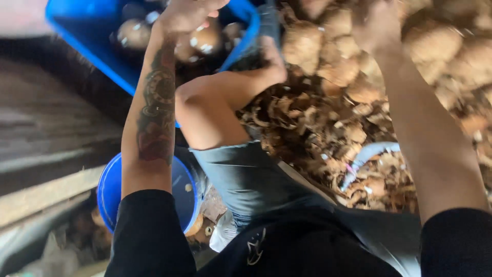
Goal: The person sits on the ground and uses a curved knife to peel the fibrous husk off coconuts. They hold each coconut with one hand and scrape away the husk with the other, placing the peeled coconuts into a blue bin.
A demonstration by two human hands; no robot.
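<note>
My left hand reaches out over a blue plastic crate at the top left, fingers apart, with nothing visibly in it. Several dark, partly peeled round roots lie in the crate just under the hand. My right hand is stretched into a heap of brown, rough-skinned roots at the top right. It is blurred, and its grip cannot be made out. My left forearm carries a dark tattoo.
A mound of brown peelings lies between my bent knee and the root heap, with a pale blue strip on it. A round blue bucket stands below my left arm. Grey planks run along the left.
</note>
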